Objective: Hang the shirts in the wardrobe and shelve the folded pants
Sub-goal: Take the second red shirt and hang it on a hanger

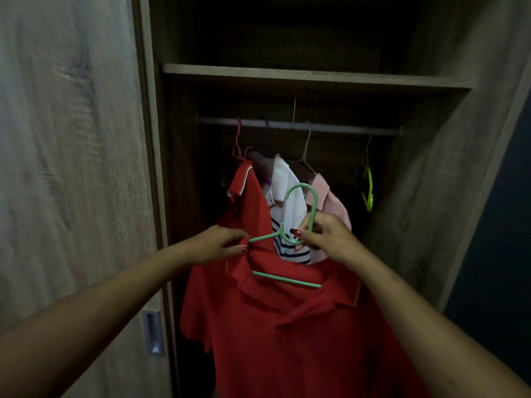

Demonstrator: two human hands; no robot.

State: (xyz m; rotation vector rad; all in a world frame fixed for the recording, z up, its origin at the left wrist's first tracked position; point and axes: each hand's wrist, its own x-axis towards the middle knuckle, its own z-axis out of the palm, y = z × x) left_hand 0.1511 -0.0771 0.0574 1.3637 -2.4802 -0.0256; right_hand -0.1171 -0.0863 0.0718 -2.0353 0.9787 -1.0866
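Note:
A red polo shirt (275, 326) hangs in front of me on a green plastic hanger (287, 278), partly threaded into its neck. My right hand (324, 239) grips the hanger just below its hook. My left hand (221, 244) pinches the shirt's shoulder at the hanger's left arm. Behind, on the wardrobe rail (298, 125), hang another red polo (247, 202), a white striped shirt (287, 208) and a pink shirt (330, 202). No folded pants are in view.
An empty yellow-green hanger (367, 185) hangs at the rail's right end. A wooden shelf (313, 76) runs above the rail. The sliding door (71, 168) with a metal handle (153, 331) stands at left; the wardrobe's side wall is at right.

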